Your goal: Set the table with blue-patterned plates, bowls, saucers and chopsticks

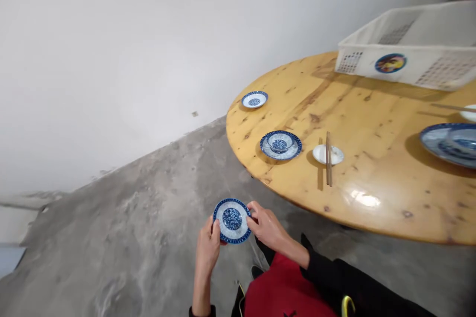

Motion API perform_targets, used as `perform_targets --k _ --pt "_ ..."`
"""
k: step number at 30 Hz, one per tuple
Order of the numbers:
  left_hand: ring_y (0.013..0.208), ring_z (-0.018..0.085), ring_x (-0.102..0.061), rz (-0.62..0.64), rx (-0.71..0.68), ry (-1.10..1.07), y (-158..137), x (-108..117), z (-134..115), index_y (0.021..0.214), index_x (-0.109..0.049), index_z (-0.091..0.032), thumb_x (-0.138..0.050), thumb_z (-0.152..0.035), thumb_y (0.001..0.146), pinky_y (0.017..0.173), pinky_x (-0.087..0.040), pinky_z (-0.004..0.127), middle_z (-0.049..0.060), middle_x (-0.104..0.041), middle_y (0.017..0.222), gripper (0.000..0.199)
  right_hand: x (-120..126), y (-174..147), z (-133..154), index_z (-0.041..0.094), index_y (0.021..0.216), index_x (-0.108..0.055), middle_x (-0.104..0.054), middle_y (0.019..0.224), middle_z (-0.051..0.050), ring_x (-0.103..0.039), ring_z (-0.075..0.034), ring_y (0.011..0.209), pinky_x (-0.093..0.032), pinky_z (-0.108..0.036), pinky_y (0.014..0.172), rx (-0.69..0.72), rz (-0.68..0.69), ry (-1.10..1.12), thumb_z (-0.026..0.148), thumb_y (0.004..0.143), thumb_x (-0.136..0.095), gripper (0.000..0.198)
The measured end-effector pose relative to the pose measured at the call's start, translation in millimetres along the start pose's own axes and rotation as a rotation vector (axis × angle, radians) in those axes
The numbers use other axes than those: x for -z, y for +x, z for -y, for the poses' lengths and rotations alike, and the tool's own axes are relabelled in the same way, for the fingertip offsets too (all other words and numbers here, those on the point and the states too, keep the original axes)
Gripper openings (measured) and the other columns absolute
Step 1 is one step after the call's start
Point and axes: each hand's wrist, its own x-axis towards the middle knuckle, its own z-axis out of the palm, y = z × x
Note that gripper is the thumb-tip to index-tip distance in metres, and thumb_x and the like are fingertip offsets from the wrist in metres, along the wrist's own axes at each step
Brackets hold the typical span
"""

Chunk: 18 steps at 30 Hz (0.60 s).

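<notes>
A small blue-and-white patterned plate point(232, 220) is held out over the floor, off the table's left edge. My left hand point(208, 242) grips its left rim, thumb on top and fingers underneath. On the opposite rim, my right hand point(266, 225) pinches the plate between thumb and fingers. The nearest tableware is a blue-rimmed plate point(265, 151) with a clear-edged bowl point(280, 141) set on it. Beside that, a pair of chopsticks point(328, 158) rests across a small white dish point(336, 155).
The round wooden table point(297, 188) fills the right side. Another blue-rimmed plate point(255, 99) lies near its left edge. A white plastic crate point(405, 67) stands at the back right. At the far right sits a larger blue plate point(431, 143). A white wall point(111, 59) borders the concrete floor point(148, 208).
</notes>
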Motion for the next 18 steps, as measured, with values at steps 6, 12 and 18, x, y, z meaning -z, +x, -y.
perform_targets --k 6,12,18 --pt "0.064 0.016 -0.060 0.197 -0.134 0.152 121 10 -3 0.099 -0.068 -0.016 -0.042 -0.049 0.094 0.052 -0.052 0.023 0.003 -0.061 0.076 0.042 -7 69 -9 0.023 0.098 -0.045 -0.061 0.061 0.002 -0.061 -0.020 0.056 -0.039 -0.030 0.058 -0.149 -0.211 0.075 0.035 0.087 -0.039 0.017" --pt "0.058 0.014 -0.059 0.296 -0.298 0.312 267 3 -43 0.084 -0.068 -0.018 -0.040 -0.039 0.095 0.052 -0.044 0.020 0.002 -0.062 0.069 0.036 13 182 -24 0.022 0.100 -0.047 -0.061 0.061 0.000 -0.062 -0.021 0.057 -0.039 -0.030 0.055 -0.264 -0.410 0.142 0.040 0.084 -0.038 0.026" --pt "0.067 0.015 -0.065 0.385 -0.455 0.468 401 -8 -109 0.087 -0.072 -0.020 -0.042 -0.034 0.096 0.064 -0.047 0.022 0.002 -0.070 0.077 0.034 57 284 -14 0.022 0.102 -0.047 -0.064 0.061 -0.001 -0.061 -0.022 0.055 -0.040 -0.030 0.055 -0.355 -0.576 0.196 0.039 0.083 -0.041 0.027"
